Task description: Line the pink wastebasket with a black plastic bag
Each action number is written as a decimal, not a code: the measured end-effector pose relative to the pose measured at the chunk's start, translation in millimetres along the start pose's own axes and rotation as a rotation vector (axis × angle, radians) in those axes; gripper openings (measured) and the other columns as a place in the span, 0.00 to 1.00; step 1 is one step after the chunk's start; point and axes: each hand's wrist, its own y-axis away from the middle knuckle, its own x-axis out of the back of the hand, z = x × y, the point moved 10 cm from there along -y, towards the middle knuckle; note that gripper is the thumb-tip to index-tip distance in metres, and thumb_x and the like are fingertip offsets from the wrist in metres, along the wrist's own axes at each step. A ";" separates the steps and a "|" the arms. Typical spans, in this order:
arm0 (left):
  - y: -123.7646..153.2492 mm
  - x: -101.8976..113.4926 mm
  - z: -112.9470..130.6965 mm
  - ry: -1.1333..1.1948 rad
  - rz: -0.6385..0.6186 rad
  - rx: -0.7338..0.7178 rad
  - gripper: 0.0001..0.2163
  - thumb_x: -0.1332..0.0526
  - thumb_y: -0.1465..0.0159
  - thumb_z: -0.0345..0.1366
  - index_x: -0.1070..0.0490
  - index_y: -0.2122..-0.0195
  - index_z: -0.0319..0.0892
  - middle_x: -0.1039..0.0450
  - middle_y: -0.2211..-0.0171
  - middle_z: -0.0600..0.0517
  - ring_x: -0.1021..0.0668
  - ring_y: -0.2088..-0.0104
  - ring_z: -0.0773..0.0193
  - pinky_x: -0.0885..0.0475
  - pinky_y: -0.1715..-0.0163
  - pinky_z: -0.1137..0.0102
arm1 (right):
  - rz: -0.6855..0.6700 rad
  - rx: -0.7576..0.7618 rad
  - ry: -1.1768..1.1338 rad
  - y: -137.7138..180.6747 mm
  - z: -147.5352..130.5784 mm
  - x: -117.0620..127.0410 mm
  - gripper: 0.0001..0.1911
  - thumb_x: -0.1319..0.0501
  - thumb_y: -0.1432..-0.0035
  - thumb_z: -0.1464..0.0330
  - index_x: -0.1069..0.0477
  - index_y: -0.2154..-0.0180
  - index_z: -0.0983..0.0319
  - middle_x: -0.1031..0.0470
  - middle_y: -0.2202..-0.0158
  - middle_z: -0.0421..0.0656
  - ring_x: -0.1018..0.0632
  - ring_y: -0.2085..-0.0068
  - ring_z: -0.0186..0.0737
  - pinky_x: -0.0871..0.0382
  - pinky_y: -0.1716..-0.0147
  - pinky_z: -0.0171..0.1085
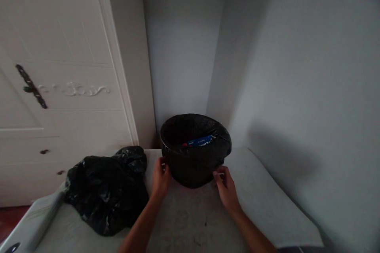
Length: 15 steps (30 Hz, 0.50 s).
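Note:
A small round bin (pixel 194 166) lined with a black plastic bag stands at the back of a pale surface (pixel 261 193), in a wall corner. A blue packet (pixel 202 141) shows inside it. My left hand (pixel 160 176) is on the bin's left side, fingers pinching the edge of the liner. My right hand (pixel 225 185) is at the bin's lower right, fingertips pinched on the liner's hem. Both forearms reach in from the bottom edge.
A full, crumpled black rubbish bag (pixel 107 189) lies on the surface to the left of the bin. Behind it is a white panelled door (pixel 59 67) with a dark handle (pixel 31 86). Grey walls close in at the back and right.

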 end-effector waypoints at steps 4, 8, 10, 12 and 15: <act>-4.2 9.3 -2.9 0.002 0.094 -0.012 0.14 0.39 0.40 0.42 0.27 0.54 0.44 0.21 0.56 0.44 0.20 0.59 0.52 0.24 0.57 0.59 | 0.134 0.005 0.029 -22.3 -1.2 17.1 0.29 0.45 0.34 0.40 0.30 0.56 0.59 0.25 0.65 0.43 0.24 0.64 0.45 0.30 0.61 0.44; 2.3 6.9 -6.9 -0.026 0.061 -0.057 0.16 0.38 0.39 0.43 0.26 0.51 0.44 0.20 0.54 0.44 0.19 0.56 0.50 0.23 0.57 0.58 | 0.198 0.029 0.047 -39.9 0.9 28.4 0.30 0.45 0.37 0.37 0.31 0.60 0.58 0.24 0.63 0.44 0.24 0.59 0.49 0.30 0.57 0.45; 4.8 4.6 -10.6 -0.034 0.043 -0.062 0.18 0.38 0.39 0.43 0.25 0.50 0.44 0.19 0.51 0.43 0.18 0.54 0.48 0.22 0.56 0.56 | 0.204 0.005 0.045 -43.3 9.1 30.1 0.30 0.45 0.37 0.37 0.33 0.62 0.57 0.26 0.66 0.42 0.25 0.62 0.47 0.31 0.60 0.43; 5.8 5.1 -15.0 -0.022 0.051 -0.044 0.19 0.37 0.40 0.44 0.24 0.49 0.45 0.19 0.49 0.43 0.18 0.52 0.46 0.21 0.54 0.55 | 0.203 -0.007 0.040 -43.8 16.4 30.0 0.29 0.45 0.37 0.37 0.34 0.65 0.56 0.29 0.69 0.39 0.27 0.65 0.45 0.33 0.64 0.41; 6.0 8.9 -17.0 -0.019 0.075 -0.039 0.16 0.34 0.42 0.47 0.22 0.56 0.47 0.17 0.52 0.43 0.18 0.50 0.43 0.20 0.53 0.54 | 0.176 -0.013 0.024 -42.7 24.2 26.6 0.27 0.45 0.35 0.39 0.34 0.66 0.56 0.31 0.71 0.38 0.28 0.67 0.43 0.33 0.66 0.39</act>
